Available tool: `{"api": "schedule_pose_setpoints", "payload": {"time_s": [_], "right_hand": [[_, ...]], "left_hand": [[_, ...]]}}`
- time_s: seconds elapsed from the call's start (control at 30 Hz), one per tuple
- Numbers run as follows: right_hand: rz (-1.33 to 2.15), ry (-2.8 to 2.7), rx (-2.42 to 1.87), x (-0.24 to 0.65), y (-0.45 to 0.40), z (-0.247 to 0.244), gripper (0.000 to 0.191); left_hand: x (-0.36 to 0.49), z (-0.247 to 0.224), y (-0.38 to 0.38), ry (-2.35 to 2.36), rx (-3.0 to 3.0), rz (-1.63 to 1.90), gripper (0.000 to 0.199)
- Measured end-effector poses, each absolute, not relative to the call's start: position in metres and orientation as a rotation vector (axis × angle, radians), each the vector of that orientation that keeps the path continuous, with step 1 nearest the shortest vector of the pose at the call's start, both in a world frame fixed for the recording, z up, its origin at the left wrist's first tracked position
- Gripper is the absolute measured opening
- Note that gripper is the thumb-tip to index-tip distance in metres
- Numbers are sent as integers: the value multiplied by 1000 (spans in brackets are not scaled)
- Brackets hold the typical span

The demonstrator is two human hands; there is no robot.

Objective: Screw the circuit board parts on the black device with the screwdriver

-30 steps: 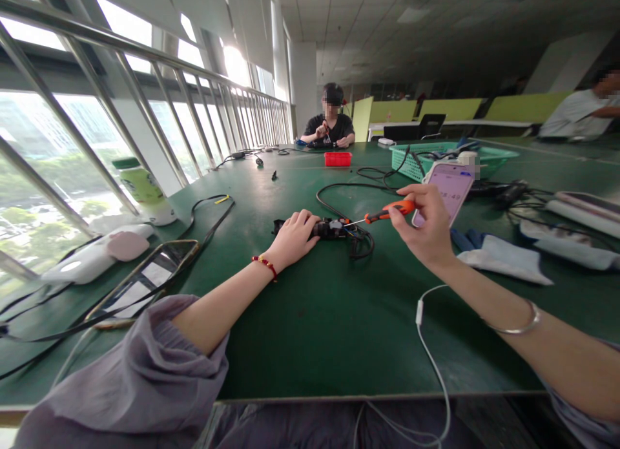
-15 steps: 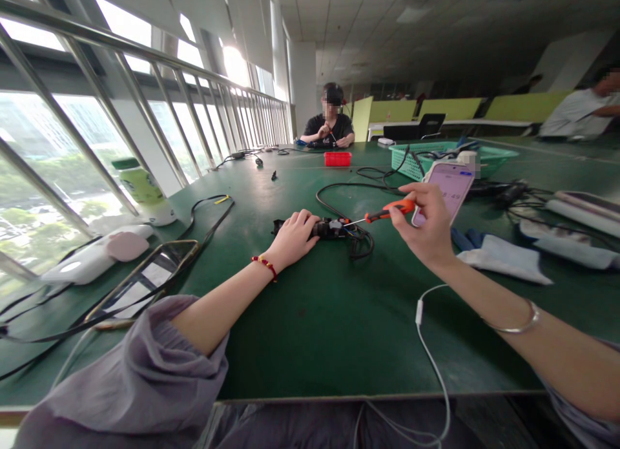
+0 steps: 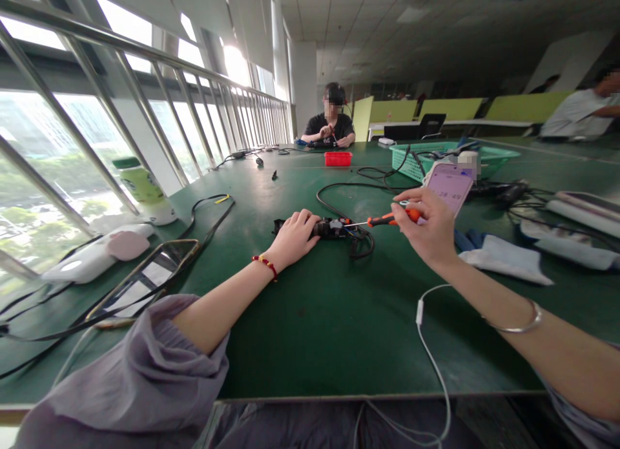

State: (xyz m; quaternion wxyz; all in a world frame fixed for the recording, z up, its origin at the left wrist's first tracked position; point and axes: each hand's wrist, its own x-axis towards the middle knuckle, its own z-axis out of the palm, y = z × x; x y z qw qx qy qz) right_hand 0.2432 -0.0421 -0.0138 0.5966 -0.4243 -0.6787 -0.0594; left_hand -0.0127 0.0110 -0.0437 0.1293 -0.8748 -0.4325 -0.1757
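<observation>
On the green table lies a long black device (image 3: 334, 228) with exposed parts and thin wires at its right end. My left hand (image 3: 296, 234) is closed over its left part and presses it to the table. An orange and black screwdriver (image 3: 385, 220) is in my right hand (image 3: 426, 226), gripped between thumb and fingers. The screwdriver's thin metal shaft points left, its tip at the device's open right end; whether it sits in a screw is too small to tell. A black cable (image 3: 322, 194) loops around behind and beside the device.
A phone (image 3: 450, 187) leans behind my right hand, near a green basket (image 3: 404, 161) of parts. Gloves (image 3: 506, 258) lie at right. A red box (image 3: 338, 159) stands ahead, a cup (image 3: 148, 190) and another phone (image 3: 145, 281) at left. Across the table sits a person (image 3: 332, 123).
My right hand has shifted slightly right, and the screwdriver handle now sits lower and more level. My left hand and the device stay in place.
</observation>
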Motion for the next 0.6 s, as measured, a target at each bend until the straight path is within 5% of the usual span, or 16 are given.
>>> {"api": "schedule_pose_setpoints", "payload": {"time_s": [0.17, 0.37, 0.5, 0.6], "right_hand": [[-157, -1536, -920, 243, -41, -14, 23], [-148, -1570, -991, 243, -42, -14, 9], [-193, -1540, -894, 243, -41, -14, 25], [-160, -1562, -969, 243, -42, -13, 12]], "left_hand": [[-12, -44, 11, -1260, -2536, -503, 34], [-12, -45, 12, -1255, -2532, -496, 35], [-12, -44, 11, -1260, -2530, -491, 35], [-12, -44, 11, -1261, -2537, -492, 35]]}}
